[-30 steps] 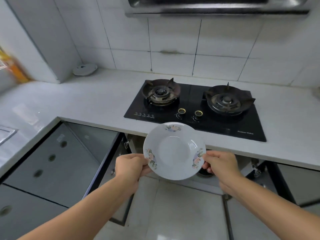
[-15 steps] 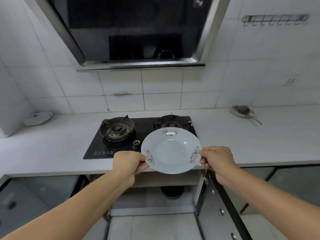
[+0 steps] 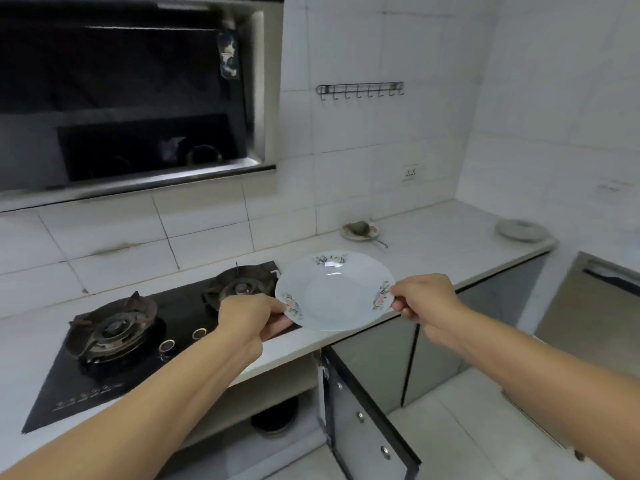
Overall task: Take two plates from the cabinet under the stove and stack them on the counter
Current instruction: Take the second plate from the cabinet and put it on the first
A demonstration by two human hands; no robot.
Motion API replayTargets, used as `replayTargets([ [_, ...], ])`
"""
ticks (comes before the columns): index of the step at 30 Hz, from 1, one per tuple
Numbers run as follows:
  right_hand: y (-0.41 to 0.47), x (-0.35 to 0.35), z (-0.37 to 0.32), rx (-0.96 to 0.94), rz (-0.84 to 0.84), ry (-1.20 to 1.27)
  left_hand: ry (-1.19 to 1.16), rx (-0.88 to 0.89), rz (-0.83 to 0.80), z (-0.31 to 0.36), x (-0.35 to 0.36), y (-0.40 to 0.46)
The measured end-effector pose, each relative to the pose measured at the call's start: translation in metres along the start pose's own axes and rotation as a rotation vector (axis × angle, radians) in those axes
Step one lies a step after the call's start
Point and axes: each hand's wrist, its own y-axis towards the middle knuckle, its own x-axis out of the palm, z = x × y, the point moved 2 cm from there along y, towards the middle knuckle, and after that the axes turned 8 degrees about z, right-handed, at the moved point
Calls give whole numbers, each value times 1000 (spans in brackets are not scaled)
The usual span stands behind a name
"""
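Plate [image 3: 334, 292] held level in both hands, just right of the stove [image 3: 145, 337], above the front edge of the desk [image 3: 433, 244]. Left hand [image 3: 251, 315] gripping the plate's left rim, thumb on top, fingers [image 3: 277, 329] curled underneath, pinching the edge. Right hand [image 3: 424, 297] on the opposite rim, thumb over the flower print, fingers folded below, likewise pinching. Both forearms stretched forward from the lower corners, bare, wrists nearly straight, left arm crossing over the stove's front corner. Plate white with small floral motifs on the rim, bowl side facing up, tipped slightly toward the camera. Below the stove, cabinet [image 3: 277, 403] open, door [image 3: 367, 417] swung out to the right, something dark and round [image 3: 275, 419] inside on the shelf, unclear what. Farther right of the stove on the desk, a small dish [image 3: 360, 231] near the wall and a round lid-like disc [image 3: 521, 230] toward the far end.
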Motion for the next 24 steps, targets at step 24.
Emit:
replayTargets([
  [24, 162, -211, 1, 37, 165, 27, 148, 2, -155, -59, 276, -18],
])
